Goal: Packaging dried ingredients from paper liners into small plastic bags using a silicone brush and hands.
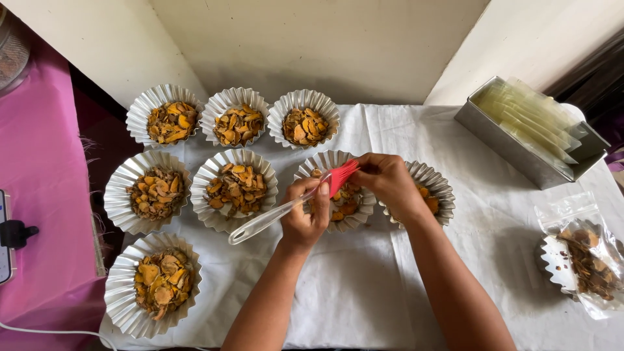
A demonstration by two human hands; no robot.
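- Head view: a person's left hand (pixel 304 218) is wrapped around the clear handle of a pastry brush (pixel 289 207) with red silicone bristles, the handle slanting down to the left and the bristles raised over a fluted foil cup (pixel 364 203) of dried orange-yellow slices.
- The right hand (pixel 389 182) is pinched closed on the tips of the red bristles, just above that same cup; whether the brush touches the slices below cannot be told from this angle.
- A second filled foil cup (pixel 441 188) sits just beside, partly hidden under the right wrist.
- The brush and both hands sit near the middle of a table covered with a white cloth (pixel 364 286).
- Left of the hands, seven more foil cups hold the same dried slices: three in a back row (pixel 234 97), two in the middle row (pixel 207 175) and one alone at the near left corner (pixel 123 296).
- At the back right stands a rectangular metal tin (pixel 504 146) packed with clear plastic pouches (pixel 536 120).
- At the right edge lies a filled foil cup inside a clear bag (pixel 585 260).
- A pink cloth (pixel 45 169) covers the surface to the left.
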